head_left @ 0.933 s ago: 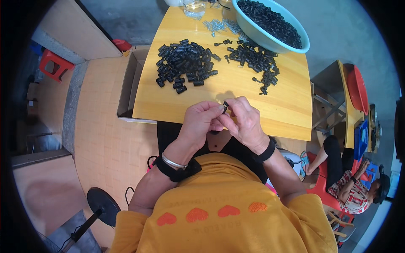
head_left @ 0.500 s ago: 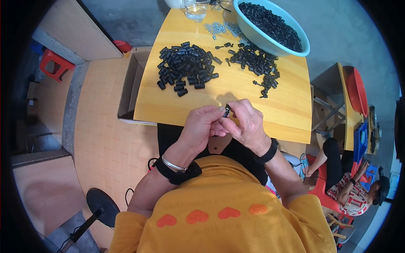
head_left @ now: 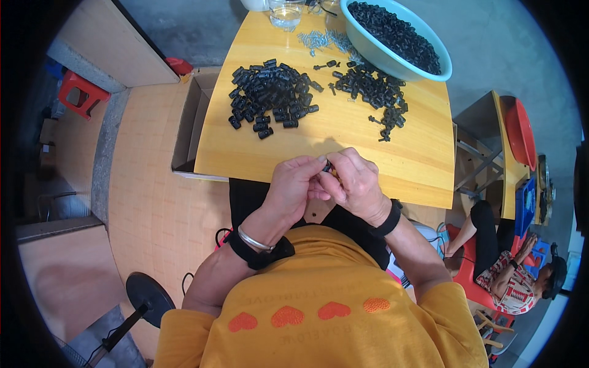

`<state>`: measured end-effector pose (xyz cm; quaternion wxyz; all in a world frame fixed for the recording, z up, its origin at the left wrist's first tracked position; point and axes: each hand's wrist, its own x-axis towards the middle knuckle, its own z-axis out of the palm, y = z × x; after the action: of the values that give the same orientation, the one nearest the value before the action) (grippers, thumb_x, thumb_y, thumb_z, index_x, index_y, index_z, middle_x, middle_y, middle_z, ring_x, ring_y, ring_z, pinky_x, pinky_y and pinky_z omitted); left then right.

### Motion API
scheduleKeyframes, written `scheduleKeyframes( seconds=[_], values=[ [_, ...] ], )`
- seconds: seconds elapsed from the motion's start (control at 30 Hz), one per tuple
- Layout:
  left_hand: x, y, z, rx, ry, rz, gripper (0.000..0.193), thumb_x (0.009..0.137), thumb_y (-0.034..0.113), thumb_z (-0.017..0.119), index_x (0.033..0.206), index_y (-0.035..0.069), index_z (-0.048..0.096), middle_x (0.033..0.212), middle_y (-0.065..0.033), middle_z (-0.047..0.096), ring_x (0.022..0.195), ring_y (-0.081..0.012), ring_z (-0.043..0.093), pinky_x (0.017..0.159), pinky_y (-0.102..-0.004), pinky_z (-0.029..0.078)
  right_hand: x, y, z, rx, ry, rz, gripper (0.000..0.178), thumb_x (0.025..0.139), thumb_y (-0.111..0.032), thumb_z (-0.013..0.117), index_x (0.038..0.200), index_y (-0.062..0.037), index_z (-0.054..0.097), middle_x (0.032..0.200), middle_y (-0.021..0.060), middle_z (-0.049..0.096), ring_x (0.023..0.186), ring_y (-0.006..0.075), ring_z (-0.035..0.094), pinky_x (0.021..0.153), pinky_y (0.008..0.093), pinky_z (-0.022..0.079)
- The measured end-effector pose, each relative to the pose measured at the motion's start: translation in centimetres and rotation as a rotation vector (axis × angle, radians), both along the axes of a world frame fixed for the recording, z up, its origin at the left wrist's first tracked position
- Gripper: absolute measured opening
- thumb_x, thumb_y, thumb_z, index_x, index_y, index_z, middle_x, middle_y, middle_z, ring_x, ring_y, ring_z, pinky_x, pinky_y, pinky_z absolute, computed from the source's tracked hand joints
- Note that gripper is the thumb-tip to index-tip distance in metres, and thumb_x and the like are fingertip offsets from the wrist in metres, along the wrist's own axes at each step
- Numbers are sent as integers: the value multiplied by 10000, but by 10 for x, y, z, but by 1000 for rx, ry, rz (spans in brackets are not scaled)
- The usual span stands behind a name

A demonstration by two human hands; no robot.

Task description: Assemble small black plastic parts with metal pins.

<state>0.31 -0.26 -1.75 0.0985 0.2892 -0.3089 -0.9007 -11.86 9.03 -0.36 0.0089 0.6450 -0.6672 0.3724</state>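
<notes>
Both hands meet at the center of the frame, over the near edge of the wooden table. The small black part sits between the fingertips of the left hand and the right hand. Relative to the left thumb and index finger, it lies immediately to the right; relative to the right fingers, immediately to the upper left. Neither hand is clearly nearer: both appear in contact. Long axis: cannot be determined, as the fingers cover most of the part.

Left fingers: thumb and index closed to a narrow pinch at the part. Right fingers: thumb and index curled closely around it; the remaining fingers are folded. Which grip bears the part cannot be told.

A pile of black cylinders lies above the left hand; smaller black pieces lie above the right, below the light-blue basin.
</notes>
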Motion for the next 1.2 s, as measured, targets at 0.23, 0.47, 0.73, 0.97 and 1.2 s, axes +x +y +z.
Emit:
scheduleKeyframes(
  seconds=[0.23,0.47,0.73,0.97,1.2],
  values=[
    [-2,-4,4,-29,-47,4,244,910,219,476,872,6,587,744,-88,627,624,-161,619,554,-239,506,5,-5,-1,8,-122,-41,198,712,-76,660,858,-16,541,721,109,516,578,262,549,498,334,463],
    [-2,-11,16,-75,-68,-25,256,915,231,472,869,8,588,749,-84,626,618,-146,614,547,-225,500,-2,-3,-3,3,-159,-92,252,699,-87,688,892,-5,548,731,116,528,561,258,556,492,335,462],
    [-8,-19,9,-259,-165,1,123,861,152,560,870,35,595,719,-58,619,593,-120,597,517,-220,483,1,-5,1,80,-191,-64,303,725,-100,665,981,-6,535,806,137,532,637,299,561,560,356,470],
    [-28,-108,11,-1270,-501,115,138,798,178,604,831,45,622,717,-83,627,635,-195,599,572,-311,473,-62,-8,11,128,-14,-272,120,750,-54,581,870,-49,572,761,135,535,619,315,550,556,397,458],
    [-49,-130,11,-1677,-818,77,193,788,204,605,890,41,624,744,-108,630,710,-259,603,650,-345,463,-101,-54,14,173,211,-333,54,698,-76,582,726,-48,618,727,114,538,762,297,557,635,408,459]
  ],
)
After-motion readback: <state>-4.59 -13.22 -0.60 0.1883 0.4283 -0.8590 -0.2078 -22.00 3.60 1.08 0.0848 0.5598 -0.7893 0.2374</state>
